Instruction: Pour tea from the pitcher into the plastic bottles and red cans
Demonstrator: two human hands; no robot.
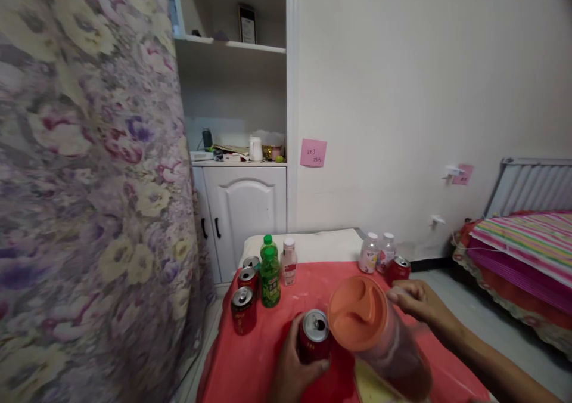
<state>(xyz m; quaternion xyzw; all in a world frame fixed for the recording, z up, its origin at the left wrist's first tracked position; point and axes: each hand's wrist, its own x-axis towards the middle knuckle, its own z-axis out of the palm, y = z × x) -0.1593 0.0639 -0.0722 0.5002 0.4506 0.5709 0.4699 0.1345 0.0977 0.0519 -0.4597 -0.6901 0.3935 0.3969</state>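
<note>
My left hand [290,364] is wrapped round a dark red drink can [314,326] that stands near the front of the table, its top tab opened. Just right of the can, a clear plastic pitcher [400,355] with an orange lid [357,313] leans over toward it, the lid's edge close to the can's rim. Brownish liquid shows inside the pitcher. My right hand [411,298] is closed at the pitcher's upper right side, by the lid; the handle itself is mostly hidden. Below the pitcher lies something yellow [373,384], partly covered.
Several red cans [243,313], two green bottles [270,278] and a pale pink bottle [289,263] stand on the red tablecloth [214,373] at left. Two clear bottles [369,254] and a red can [397,269] are at back right. A floral curtain [98,182] hangs left.
</note>
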